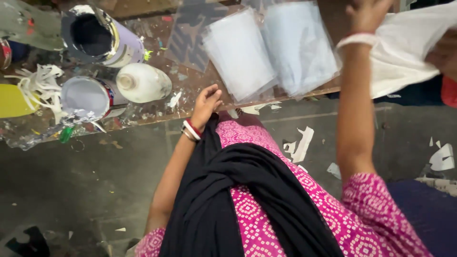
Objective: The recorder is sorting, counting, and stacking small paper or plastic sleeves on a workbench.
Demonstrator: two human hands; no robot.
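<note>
I see the left hand [205,102] resting on the near edge of the tabletop [157,102], its fingers curled loosely together and holding nothing. The right hand [366,14] is raised at about one o'clock, fingers pinching a white cloth [404,47] that hangs out toward three o'clock. Two stacks of clear plastic sheets [271,52] lie on the tabletop between the hands. At ten o'clock stand a white bottle [143,83] and two open tins [95,40].
</note>
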